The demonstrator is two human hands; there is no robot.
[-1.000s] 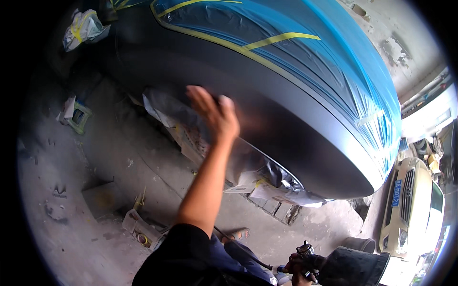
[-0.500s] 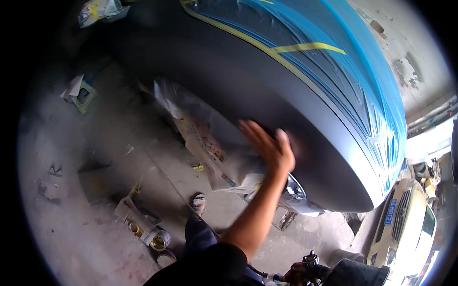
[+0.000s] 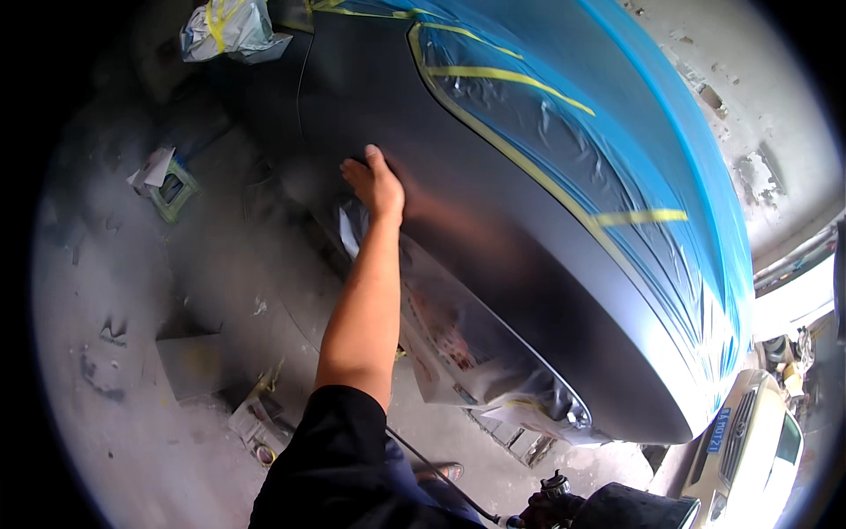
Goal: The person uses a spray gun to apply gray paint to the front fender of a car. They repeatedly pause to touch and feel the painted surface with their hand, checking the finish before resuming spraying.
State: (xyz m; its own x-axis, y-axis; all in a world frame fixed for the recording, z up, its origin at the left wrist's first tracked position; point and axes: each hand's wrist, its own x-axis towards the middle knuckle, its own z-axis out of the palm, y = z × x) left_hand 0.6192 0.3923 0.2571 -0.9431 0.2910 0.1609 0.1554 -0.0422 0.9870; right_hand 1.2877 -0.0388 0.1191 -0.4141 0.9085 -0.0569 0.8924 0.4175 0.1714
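My left hand lies on or just over the matte dark grey car panel, fingers straight and pointing away from me, near the panel's lower edge. Blue plastic sheeting with yellow tape covers the area above. Paper and plastic masking hangs below the edge. At the bottom right my right hand, mostly in shadow, grips a spray gun with a large dark cup and a hose.
A wrapped mirror-like part sticks out at the top left. On the concrete floor lie a square board, a small green frame and scraps. A cream car stands at the right, a patchy wall behind.
My left hand went rightward along the panel, then moved back up and to the left. The view has shifted, showing more of the panel's far end. The spray gun stays low right.
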